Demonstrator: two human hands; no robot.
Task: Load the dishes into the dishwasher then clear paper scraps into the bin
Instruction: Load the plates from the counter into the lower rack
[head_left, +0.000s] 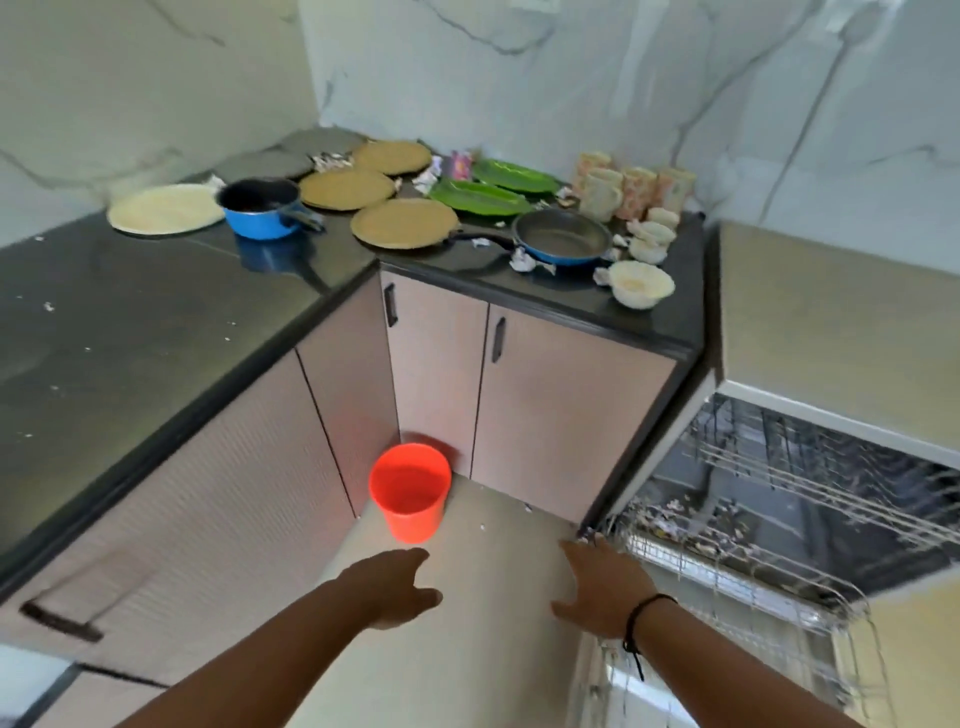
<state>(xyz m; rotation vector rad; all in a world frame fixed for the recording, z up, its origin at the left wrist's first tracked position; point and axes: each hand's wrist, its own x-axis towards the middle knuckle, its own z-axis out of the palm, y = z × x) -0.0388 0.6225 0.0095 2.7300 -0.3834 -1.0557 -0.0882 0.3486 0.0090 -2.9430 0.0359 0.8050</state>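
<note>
Nearest: two bare forearms reach forward over the floor, empty-handed.
Left hand (400, 597): fingers spread and relaxed, gripping nothing, stretched toward the bin.
Right hand (602, 592): fingers loose and apart, holding nothing, just beside the front corner of the pulled-out lower rack (727, 577); whether it touches the wire is unclear.
Dishwasher (810, 499): open at right, racks out; no dishes visible in them, though pale flecks lie among the wires, possibly paper scraps.
Bin (410, 491): orange bucket on the floor in the cabinet corner, apparently empty.
Counter (130, 332): dark worktop, still crowded at the far end.
Dishes waiting: white bowl (641, 283), blue frying pan (563, 239), blue saucepan (262, 208), tan round plates (405, 223), green plates (478, 197), patterned mugs (634, 189).
Paper scraps (522, 262): crumpled white bits scattered among the dishes.
Progress: loading seems not begun; both stages remain.
</note>
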